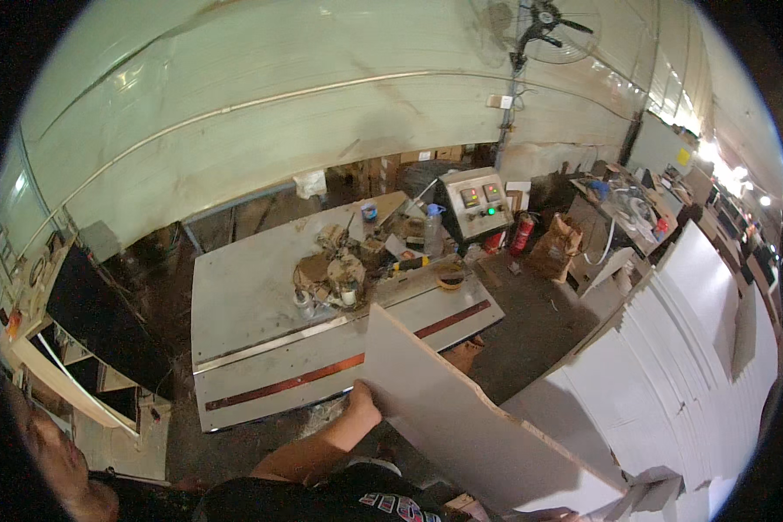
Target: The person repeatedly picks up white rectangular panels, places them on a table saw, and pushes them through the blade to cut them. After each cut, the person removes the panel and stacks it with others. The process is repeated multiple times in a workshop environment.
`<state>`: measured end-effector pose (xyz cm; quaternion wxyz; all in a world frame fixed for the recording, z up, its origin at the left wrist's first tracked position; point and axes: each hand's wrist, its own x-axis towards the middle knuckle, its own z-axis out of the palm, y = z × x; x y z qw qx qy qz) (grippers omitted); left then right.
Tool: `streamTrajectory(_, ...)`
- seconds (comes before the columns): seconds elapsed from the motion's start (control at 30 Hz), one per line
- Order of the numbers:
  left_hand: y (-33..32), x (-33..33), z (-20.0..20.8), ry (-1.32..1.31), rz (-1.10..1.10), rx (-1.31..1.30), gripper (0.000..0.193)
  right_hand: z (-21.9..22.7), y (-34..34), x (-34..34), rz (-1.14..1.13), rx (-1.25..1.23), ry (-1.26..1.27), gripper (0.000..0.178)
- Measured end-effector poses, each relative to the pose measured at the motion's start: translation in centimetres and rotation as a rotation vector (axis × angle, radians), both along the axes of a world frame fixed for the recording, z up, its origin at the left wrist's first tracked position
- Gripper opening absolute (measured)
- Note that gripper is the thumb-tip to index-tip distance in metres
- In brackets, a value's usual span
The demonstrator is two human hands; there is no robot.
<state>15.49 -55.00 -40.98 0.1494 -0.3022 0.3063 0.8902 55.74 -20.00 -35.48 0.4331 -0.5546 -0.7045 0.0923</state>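
My left hand is closed on the left edge of a large pale board, which is tilted and slants from the middle of the view down to the lower right. The board's bare, wood-coloured edge faces up. A sliver of what looks like my right hand shows at the lower border by the board's near end; its fingers are hidden. Beyond the board stands a machine table with a reddish-brown strip along its front. A dusty machine head sits on that table.
Stacked white panels lean at the right. A control box with lit displays stands behind the table, near a fire extinguisher. At left is a wooden frame. Part of another person shows at the lower left.
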Motion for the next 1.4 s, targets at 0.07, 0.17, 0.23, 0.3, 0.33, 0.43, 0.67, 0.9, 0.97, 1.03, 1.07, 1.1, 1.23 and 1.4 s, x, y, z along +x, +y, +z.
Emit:
streamTrajectory(0.07,-1.9,2.0,-5.0,0.052,-0.092,-0.034,0.063,3.0,0.5,-2.6,-0.042,-0.214,-0.089,0.074)
streamTrajectory(0.17,-3.8,2.8,-10.4,0.102,-0.049,-0.113,0.059,4.2,1.4,-8.2,0.243,-0.316,0.220,0.077)
streamTrajectory(0.23,-5.6,2.9,-12.4,0.046,-0.039,-0.185,0.055,2.6,2.2,-11.3,0.363,-0.377,0.204,0.076)
streamTrajectory(0.3,-7.9,2.8,-13.3,0.012,-0.038,-0.262,0.050,-0.8,3.0,-14.5,0.404,-0.400,0.139,0.075)
streamTrajectory(0.33,-9.3,2.8,-13.4,0.003,-0.046,-0.309,0.048,-2.8,3.4,-15.9,0.421,-0.412,0.111,0.075)
streamTrajectory(0.43,-13.6,2.9,-12.6,-0.001,-0.129,-0.532,0.042,-9.2,4.7,-21.9,0.640,-0.770,0.187,0.052)
streamTrajectory(0.67,-20.2,6.0,-15.2,-0.002,0.372,-0.285,0.039,-17.4,-3.4,-35.5,0.909,-0.786,0.122,0.041)
streamTrajectory(0.9,-16.1,8.3,-18.1,0.041,0.050,-0.440,0.044,-19.0,-16.4,-41.3,1.313,-0.773,-0.376,0.050)
streamTrajectory(0.97,-12.1,8.6,-14.3,-0.216,0.073,-0.408,0.043,-17.5,-16.1,-42.3,1.467,-1.069,-0.675,0.052)
streamTrajectory(1.03,-9.3,9.1,-10.6,-0.297,0.029,-0.509,0.043,-15.9,-15.2,-43.2,1.705,-0.991,-1.050,0.055)
streamTrajectory(1.07,-8.4,9.1,-9.7,-0.350,0.032,-0.497,0.044,-15.3,-14.6,-43.3,1.783,-0.885,-1.045,0.055)
streamTrajectory(1.1,-7.7,9.1,-9.5,-0.403,0.036,-0.485,0.046,-15.0,-14.1,-43.4,1.866,-0.755,-1.002,0.055)
streamTrajectory(1.23,-8.3,9.8,-14.1,-0.515,0.229,-0.546,0.045,-16.5,-11.7,-44.1,1.997,-0.651,-0.885,0.050)
streamTrajectory(1.4,-11.6,13.3,-17.6,-0.421,0.444,-1.098,0.044,-19.4,-6.4,-46.7,1.936,-1.096,-0.977,0.044)
